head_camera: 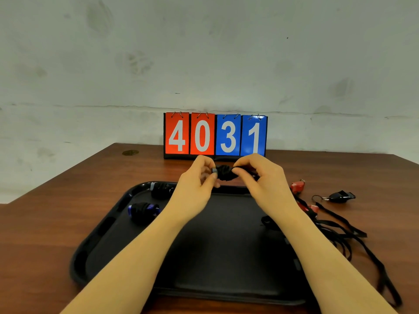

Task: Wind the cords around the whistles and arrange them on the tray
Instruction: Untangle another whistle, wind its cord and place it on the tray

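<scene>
Above the far edge of the black tray (226, 279) I hold a whistle (223, 173) thickly wrapped in black cord. My left hand (199, 180) pinches its grey end. My right hand (260, 177) pinches the cord at the other end. Two wrapped whistles lie in the tray's far left corner: a dark one (162, 189) and a blue one (142, 210). A small black piece (268, 222) lies in the tray by my right forearm.
To the right of the tray lie a black whistle (341, 196), two red whistles (298, 185) (311, 208) and a tangle of loose black cords (349, 236) on the brown table. A flip scoreboard (215, 135) reading 4031 stands at the back against the wall.
</scene>
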Available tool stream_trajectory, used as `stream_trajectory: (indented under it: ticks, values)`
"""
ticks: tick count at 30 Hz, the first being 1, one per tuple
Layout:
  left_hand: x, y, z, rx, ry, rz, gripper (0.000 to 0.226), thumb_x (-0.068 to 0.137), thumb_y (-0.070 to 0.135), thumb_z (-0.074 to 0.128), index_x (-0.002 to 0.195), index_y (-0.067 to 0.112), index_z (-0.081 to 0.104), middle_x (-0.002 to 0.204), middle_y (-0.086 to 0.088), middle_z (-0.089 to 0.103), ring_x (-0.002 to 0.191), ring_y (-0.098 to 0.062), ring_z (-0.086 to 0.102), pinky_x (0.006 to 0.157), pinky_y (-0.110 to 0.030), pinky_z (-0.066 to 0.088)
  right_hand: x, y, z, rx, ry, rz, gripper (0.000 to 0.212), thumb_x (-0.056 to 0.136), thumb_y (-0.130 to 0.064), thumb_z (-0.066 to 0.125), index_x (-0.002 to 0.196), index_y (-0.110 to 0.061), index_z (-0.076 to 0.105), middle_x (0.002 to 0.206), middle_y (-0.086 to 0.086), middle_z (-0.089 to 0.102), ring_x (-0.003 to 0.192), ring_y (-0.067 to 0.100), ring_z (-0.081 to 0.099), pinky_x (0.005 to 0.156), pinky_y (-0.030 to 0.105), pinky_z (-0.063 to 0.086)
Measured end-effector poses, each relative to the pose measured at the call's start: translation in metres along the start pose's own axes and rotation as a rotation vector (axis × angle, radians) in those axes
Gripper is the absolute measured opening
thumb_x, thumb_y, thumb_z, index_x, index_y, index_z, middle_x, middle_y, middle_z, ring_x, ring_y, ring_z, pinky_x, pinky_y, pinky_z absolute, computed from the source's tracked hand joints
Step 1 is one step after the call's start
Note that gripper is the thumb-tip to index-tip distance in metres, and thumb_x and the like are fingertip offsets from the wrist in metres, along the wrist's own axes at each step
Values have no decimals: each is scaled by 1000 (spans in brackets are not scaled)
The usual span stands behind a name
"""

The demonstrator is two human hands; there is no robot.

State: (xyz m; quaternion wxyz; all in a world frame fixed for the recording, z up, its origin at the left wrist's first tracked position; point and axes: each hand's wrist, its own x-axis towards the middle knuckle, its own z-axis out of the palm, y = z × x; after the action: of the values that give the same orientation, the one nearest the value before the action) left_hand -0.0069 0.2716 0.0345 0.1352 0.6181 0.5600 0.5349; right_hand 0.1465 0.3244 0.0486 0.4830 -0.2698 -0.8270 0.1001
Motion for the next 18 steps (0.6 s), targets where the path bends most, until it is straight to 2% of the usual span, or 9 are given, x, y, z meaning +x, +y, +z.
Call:
stream_trajectory:
  ticks: [3, 8, 12, 16, 18]
  values:
    - [-1, 0, 1, -3, -27, 1, 11, 92, 8, 50, 98, 17, 48, 81, 1, 64, 75, -4, 65, 73, -19, 51, 0, 1, 1, -6, 3, 5, 8, 86, -12, 63, 93, -11, 66, 85, -6, 61, 79, -2, 55, 79, 8, 43]
    - [-1, 6, 0, -161, -55, -44, 12, 90, 2, 51, 96, 11, 48, 89, -5, 65, 72, -7, 67, 66, -17, 53, 0, 3, 1, 16, 10, -22, 9, 84, -10, 64, 92, -10, 67, 85, -5, 62, 81, 2, 57, 79, 9, 44]
    - [-3, 10, -1, -224, -43, -53, 19, 85, 14, 63, 95, 12, 47, 86, -8, 65, 71, -12, 67, 67, -22, 55, -1, 3, 2, 93, -20, 5, 10, 84, -13, 64, 94, -13, 68, 86, -7, 64, 85, 2, 60, 78, 12, 48]
    - [-2, 12, -2, -240, -75, -61, 36, 84, 16, 64, 115, 18, 47, 101, -2, 64, 75, -13, 69, 73, -22, 56, 0, 6, 2, 210, -65, 131, 12, 84, -17, 65, 95, -17, 69, 87, -8, 66, 85, 4, 62, 73, 23, 55]
    - [-2, 12, -3, -139, -124, -40, 33, 86, 19, 62, 118, 22, 51, 107, 5, 62, 78, -8, 68, 77, -20, 55, 0, 8, 1, 219, -78, 156, 12, 83, -18, 66, 95, -18, 69, 87, -9, 66, 86, 5, 63, 74, 26, 56]
